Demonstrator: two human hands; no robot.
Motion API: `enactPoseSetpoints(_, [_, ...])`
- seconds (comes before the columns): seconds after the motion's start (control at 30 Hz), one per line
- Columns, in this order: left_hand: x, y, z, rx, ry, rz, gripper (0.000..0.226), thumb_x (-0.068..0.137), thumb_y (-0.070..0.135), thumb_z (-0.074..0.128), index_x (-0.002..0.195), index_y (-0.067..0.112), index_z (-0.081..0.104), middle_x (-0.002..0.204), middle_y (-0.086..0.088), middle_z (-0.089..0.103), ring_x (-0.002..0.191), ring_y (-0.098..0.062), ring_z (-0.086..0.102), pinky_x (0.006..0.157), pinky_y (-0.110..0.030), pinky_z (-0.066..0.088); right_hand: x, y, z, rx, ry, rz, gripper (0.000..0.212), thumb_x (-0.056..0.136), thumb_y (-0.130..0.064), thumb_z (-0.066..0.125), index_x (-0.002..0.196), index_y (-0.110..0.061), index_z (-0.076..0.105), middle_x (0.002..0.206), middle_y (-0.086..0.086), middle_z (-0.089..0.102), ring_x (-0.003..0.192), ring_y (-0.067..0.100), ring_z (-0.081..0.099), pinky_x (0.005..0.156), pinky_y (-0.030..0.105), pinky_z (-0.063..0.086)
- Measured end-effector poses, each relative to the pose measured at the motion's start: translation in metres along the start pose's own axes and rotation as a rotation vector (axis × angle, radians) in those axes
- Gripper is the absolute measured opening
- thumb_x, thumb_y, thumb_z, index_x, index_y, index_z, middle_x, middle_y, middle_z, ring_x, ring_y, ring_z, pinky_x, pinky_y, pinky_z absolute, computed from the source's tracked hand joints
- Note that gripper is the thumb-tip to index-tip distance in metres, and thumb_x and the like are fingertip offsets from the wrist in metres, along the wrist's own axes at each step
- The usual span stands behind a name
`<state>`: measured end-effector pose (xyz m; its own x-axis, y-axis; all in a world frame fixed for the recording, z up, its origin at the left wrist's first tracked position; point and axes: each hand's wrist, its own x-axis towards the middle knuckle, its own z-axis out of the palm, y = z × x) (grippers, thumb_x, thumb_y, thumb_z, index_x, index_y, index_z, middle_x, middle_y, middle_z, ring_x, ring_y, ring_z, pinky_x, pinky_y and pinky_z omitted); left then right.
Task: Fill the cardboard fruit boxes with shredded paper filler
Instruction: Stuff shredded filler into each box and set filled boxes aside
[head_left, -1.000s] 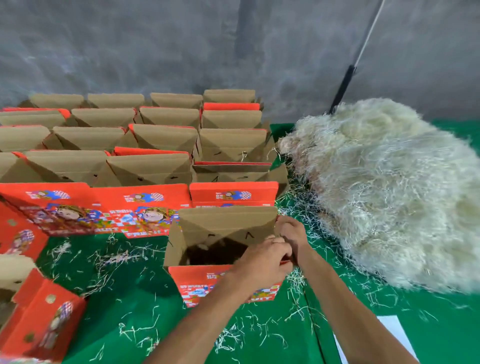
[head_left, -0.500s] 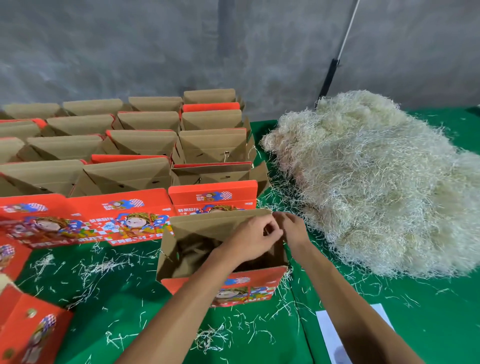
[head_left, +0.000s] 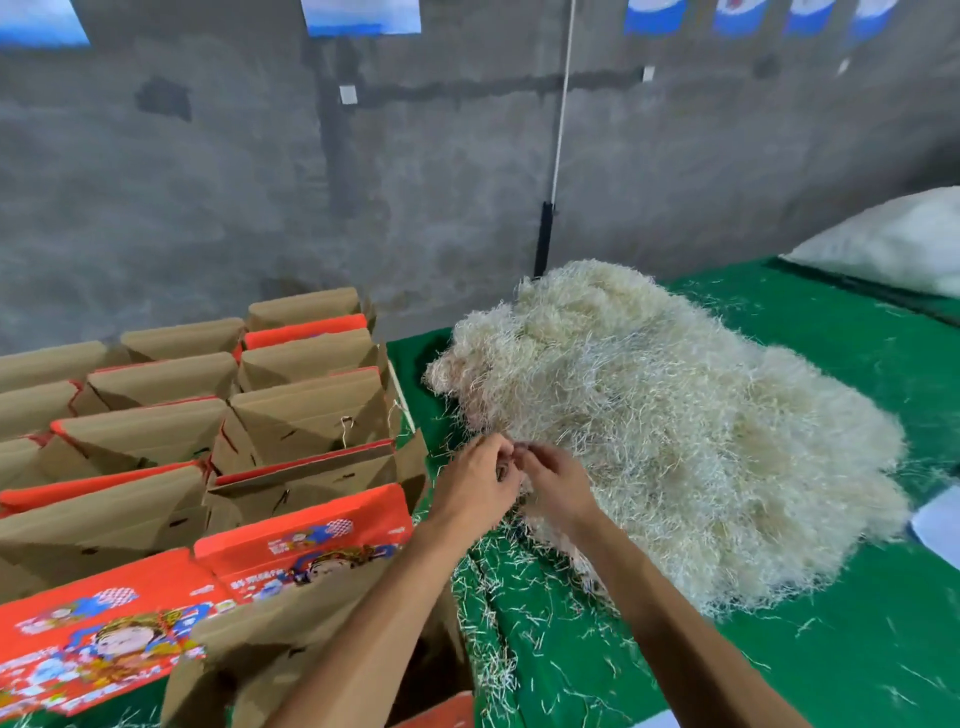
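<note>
Shredded paper filler (head_left: 670, 431) heaped mid-counter (head_left: 857, 649), long axis running from near right toward the far wall. Left hand (head_left: 478, 483) and right hand (head_left: 558, 486), fingers curled, touching the heap's left edge; strands held: cannot tell. Open box (head_left: 291, 649) at near edge.

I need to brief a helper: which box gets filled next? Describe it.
On the green table, left of the shredded paper heap, stand rows of boxes. It is the nearest open box, under the left forearm, standing alone ahead of the rows.
</note>
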<state>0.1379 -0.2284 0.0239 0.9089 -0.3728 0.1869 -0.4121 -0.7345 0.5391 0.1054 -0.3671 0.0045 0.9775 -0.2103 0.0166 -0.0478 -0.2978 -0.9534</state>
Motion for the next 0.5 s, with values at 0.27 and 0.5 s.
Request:
enactPoseSetpoints(0.27, [0.098, 0.041, 0.051, -0.006, -0.112, 0.049, 0.065, 0.085, 0.021, 0.071, 0.136, 0.037, 0.034, 0.129, 0.01, 0.053, 0.092, -0.006, 0.062, 0.076, -0.03, 0.058, 0.082, -0.004, -0.097, -0.493, 0.236, -0.215, 0.04, 0.094, -0.033, 0.063, 0.131, -0.017, 0.058, 0.134, 0.0, 0.058, 0.114, 0.016, 0.058, 0.099, 0.033, 0.048])
enactPoseSetpoints(0.5, [0.207, 0.056, 0.084, 0.222, -0.193, 0.048, 0.104, 0.075, 0.041, 0.079, 0.151, 0.025, 0.011, 0.157, -0.005, 0.021, 0.143, -0.03, 0.023, 0.115, -0.057, 0.028, 0.155, 0.017, -0.149, -0.854, 0.297, -0.329, 0.052, 0.091, -0.029, 0.065, 0.14, -0.016, 0.051, 0.144, 0.002, 0.051, 0.129, 0.02, 0.05, 0.108, 0.038, 0.042])
